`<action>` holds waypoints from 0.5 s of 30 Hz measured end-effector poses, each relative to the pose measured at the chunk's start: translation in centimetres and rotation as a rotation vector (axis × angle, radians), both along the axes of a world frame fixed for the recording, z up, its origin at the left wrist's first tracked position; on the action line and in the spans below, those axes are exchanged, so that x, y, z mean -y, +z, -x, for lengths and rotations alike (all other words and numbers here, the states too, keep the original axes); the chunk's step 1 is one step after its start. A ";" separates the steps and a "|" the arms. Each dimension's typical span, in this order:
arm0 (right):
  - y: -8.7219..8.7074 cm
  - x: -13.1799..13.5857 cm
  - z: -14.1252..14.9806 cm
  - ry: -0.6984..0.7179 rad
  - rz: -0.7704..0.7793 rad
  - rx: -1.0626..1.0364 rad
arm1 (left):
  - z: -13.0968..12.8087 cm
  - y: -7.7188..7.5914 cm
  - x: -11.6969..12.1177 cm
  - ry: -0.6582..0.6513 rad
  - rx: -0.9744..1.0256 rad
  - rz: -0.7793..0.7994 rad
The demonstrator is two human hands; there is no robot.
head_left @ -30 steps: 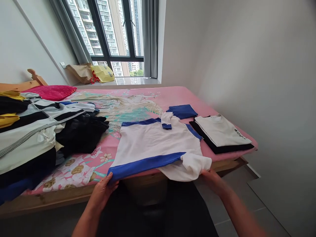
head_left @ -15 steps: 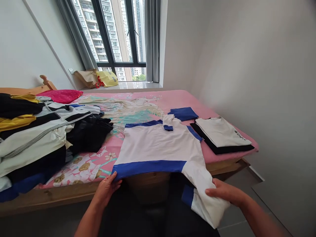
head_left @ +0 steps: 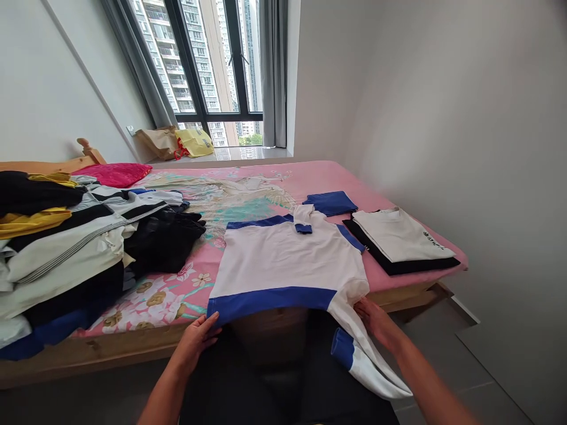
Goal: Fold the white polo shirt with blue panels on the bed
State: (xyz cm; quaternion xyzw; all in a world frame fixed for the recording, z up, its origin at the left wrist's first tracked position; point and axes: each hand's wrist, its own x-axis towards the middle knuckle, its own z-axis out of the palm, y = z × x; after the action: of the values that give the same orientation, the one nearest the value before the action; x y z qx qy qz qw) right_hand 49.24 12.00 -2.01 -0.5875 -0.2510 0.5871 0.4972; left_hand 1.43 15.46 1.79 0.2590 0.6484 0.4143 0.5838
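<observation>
The white-and-blue shirt (head_left: 287, 265) lies flat at the near edge of the bed (head_left: 310, 174); the left hand (head_left: 197, 339) pinches its blue hem, the right hand (head_left: 376, 321) grips the hanging sleeve beside folded shirts (head_left: 401, 239)

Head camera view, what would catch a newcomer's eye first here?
The white and blue shirt spread flat at the near edge of the pink floral bed, its sleeve hanging off, with the left hand at its blue hem and the right hand on the sleeve. A heap of clothes fills the left; folded shirts sit right.
</observation>
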 end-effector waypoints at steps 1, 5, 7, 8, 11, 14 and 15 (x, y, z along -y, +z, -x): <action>0.1 -0.7 0.4 -0.018 -0.006 -0.055 | 0.0 0.1 0.0 -0.014 -0.019 0.001; -0.1 -1.6 1.3 -0.103 -0.010 -0.109 | 0.1 -0.1 0.2 -0.053 -0.067 -0.005; -0.2 -1.1 1.2 -0.150 -0.006 -0.098 | 0.1 -0.2 0.3 -0.063 -0.057 -0.011; -0.1 -0.9 1.1 -0.174 -0.004 -0.078 | -0.1 -0.2 0.3 -0.061 -0.051 -0.010; 0.1 -0.5 0.6 -0.221 -0.013 -0.023 | -0.6 0.1 0.3 -0.040 -0.069 -0.002; 0.2 -1.0 0.0 -0.228 0.002 0.005 | -1.0 0.4 0.5 -0.041 -0.082 -0.037; 0.1 -1.1 -0.2 -0.243 0.013 0.030 | -1.1 0.4 0.6 -0.039 -0.082 -0.050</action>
State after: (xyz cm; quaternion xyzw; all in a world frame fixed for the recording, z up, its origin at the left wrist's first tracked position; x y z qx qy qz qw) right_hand 49.48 13.13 -1.88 -0.6255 -0.1813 0.5152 0.5572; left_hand 2.52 14.83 2.22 0.3030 0.6561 0.4081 0.5579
